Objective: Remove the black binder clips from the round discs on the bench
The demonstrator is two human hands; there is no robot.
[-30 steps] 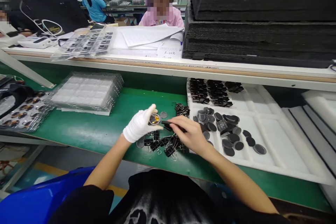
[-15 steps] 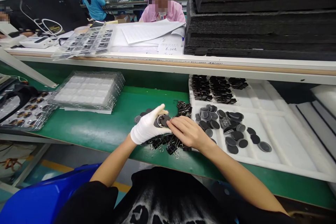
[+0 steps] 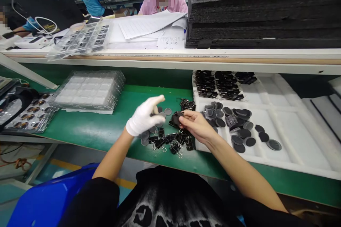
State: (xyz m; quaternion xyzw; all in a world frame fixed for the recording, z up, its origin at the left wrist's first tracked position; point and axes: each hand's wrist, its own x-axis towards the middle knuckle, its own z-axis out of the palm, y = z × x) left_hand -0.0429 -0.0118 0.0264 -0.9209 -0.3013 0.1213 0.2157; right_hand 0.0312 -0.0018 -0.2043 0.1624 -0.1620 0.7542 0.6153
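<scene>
My left hand (image 3: 145, 115), in a white glove, hovers over the green table with thumb and fingers apart and nothing visible between them. Beneath and beside it lie several grey round discs (image 3: 167, 111). Bare and closed, my right hand (image 3: 195, 124) pinches a dark round disc (image 3: 176, 118) between thumb and fingers. Black binder clips (image 3: 176, 145) with wire handles are heaped on the table just below both hands.
At right a white tray (image 3: 290, 154) holds loose dark discs (image 3: 243, 133) and rows of binder clips (image 3: 229, 85). Clear plastic trays (image 3: 90, 92) are stacked at left. A shelf edge (image 3: 170, 64) crosses above, bearing papers and black foam blocks (image 3: 261, 21). A person in pink sits beyond.
My hands have drawn apart. The left has let go of the round piece and moved slightly left, opening; the right has shifted right and holds a dark disc. The view has tilted down slightly.
</scene>
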